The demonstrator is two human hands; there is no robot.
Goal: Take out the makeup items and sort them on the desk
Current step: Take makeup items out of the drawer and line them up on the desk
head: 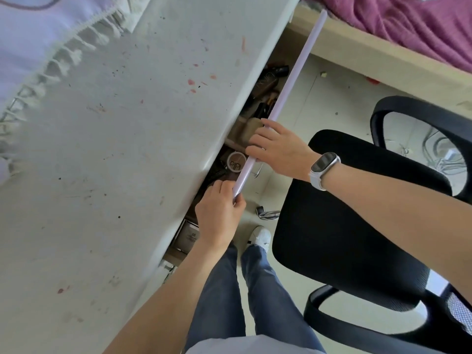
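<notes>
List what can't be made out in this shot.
Head view only:
- Drawer contents: mostly hidden under the desk top; items dark and small.
- Left hand fingertips: hidden behind the drawer front.
- Right hand fingertips: curled over that front, out of sight.
- Chair: cut off by the right edge.

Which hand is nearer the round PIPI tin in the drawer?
Right. The right hand grips the drawer front just above the tin, its fingers almost over it. The left hand grips the front lower down, below the tin.
</notes>
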